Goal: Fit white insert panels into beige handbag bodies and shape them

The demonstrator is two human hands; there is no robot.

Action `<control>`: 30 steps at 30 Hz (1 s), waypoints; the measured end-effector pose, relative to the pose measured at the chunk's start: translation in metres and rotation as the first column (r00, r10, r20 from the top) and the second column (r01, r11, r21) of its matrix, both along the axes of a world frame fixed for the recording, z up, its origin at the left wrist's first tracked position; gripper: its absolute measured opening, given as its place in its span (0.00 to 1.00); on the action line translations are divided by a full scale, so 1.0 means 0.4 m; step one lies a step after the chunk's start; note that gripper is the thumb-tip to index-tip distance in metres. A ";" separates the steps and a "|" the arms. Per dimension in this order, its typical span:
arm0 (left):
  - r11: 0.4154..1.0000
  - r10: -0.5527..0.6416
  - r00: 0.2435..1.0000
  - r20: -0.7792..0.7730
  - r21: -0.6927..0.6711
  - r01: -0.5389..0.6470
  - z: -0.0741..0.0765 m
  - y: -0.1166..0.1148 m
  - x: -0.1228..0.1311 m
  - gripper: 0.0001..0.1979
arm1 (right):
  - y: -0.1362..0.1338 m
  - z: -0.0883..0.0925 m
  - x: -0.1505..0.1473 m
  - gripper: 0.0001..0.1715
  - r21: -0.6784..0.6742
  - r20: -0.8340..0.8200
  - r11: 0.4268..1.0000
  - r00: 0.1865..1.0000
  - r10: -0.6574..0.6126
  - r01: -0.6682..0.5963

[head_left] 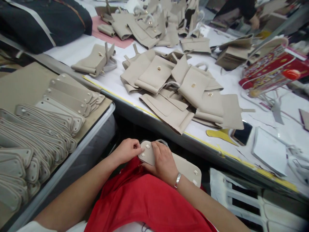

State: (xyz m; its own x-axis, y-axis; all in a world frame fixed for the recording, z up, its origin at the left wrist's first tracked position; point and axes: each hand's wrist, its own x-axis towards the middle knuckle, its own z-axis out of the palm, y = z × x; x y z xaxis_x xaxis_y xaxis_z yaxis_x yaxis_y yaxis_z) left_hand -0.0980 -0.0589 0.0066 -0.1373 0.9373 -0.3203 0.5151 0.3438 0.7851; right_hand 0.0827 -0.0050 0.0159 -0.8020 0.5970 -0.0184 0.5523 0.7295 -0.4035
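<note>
In my lap, both hands hold a beige leather bag base panel point(169, 159) with small metal studs, resting on my red apron point(145, 196). My left hand point(127, 150) grips the panel's left end with its fingers. My right hand point(163, 162) lies across the middle, fingers curled over the leather, and covers part of the panel. A silver bangle point(177, 180) circles my right wrist. To my left, several matching leather strips point(36, 135) lie overlapped in rows on a tan board point(29, 80).
The white-covered worktable's edge point(169, 129) runs in front of me, heaped with beige leather bag pieces point(169, 83). A phone point(242, 133), a yellow template point(220, 135) and a red printed package point(272, 69) lie on it. A co-worker's hand point(254, 22) shows at the top right.
</note>
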 end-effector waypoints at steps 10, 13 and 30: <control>0.999 0.008 0.998 0.066 -0.034 -0.006 -0.001 0.003 0.000 0.15 | 0.006 0.007 -0.017 0.39 -0.034 0.020 0.993 0.994 -0.112 0.113; 0.999 0.007 0.998 0.056 -0.043 -0.004 0.004 0.004 0.001 0.14 | 0.010 0.011 -0.021 0.36 -0.041 0.039 0.993 0.993 -0.110 0.111; 0.977 -0.177 0.939 -0.295 0.065 0.204 0.027 0.011 -0.018 0.14 | 0.033 0.040 0.139 0.52 -0.050 0.059 0.998 0.998 -0.029 0.032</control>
State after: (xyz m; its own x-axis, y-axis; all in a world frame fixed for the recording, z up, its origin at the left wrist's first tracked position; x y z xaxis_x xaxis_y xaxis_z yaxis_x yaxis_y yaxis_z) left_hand -0.1054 -0.0545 0.0175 -0.0262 0.9786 -0.2039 0.7710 0.1496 0.6190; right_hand 0.1384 0.0082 0.0320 -0.7799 0.6185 -0.0959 0.5979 0.6909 -0.4065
